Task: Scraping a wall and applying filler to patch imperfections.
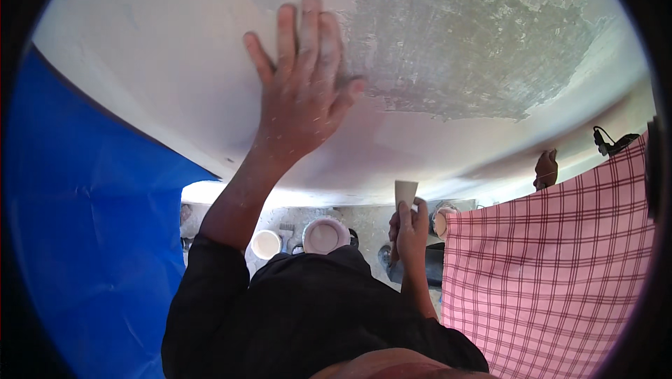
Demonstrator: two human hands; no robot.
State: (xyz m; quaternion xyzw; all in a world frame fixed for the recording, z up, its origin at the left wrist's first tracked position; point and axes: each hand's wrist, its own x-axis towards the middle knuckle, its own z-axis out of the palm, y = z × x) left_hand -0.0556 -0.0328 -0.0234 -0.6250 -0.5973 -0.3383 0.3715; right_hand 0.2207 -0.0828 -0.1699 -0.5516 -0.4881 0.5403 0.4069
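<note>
My left hand (299, 88) lies with fingers spread against a pale wall (175, 64), dusted with light specks and slightly blurred. Just right of it, a rough grey-green patch (476, 43) with ragged edges breaks the smooth surface. Lower down, in front of my body, my right hand (411, 233) is closed round a pale, flat putty knife (405, 193). Its wider end points up toward the wall without touching it, as far as I can see. The grip is mostly covered by my fingers.
A white tub (266, 244), a brush (286, 234) and a pinkish bucket (325, 236) stand on the floor. Another container (441, 223) is at right. Blue sheeting (91, 225) hangs left, pink checked cloth (546, 260) right. Beyond the cloth shows someone's hand or foot (546, 169).
</note>
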